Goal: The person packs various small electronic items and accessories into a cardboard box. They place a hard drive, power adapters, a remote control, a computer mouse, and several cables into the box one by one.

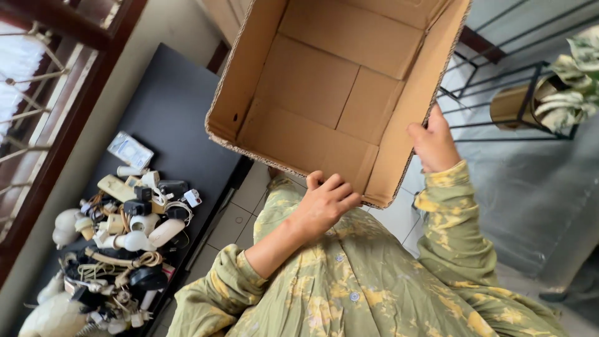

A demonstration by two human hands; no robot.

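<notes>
The left hand [324,203] curls its fingers over the near rim of an open, empty cardboard box [331,93], gripping it. At three o'clock, the right hand [433,146] clasps the box's side wall. The box is held up at twelve o'clock. At nine o'clock, a heap of chargers, cables and bulbs [121,237] lies on a dark table [175,106].

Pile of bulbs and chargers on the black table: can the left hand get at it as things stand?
Probably not right away. The left hand grips the near edge of the empty cardboard box, so it is occupied. The pile lies off to the left on the black table, with nothing between them.
</notes>
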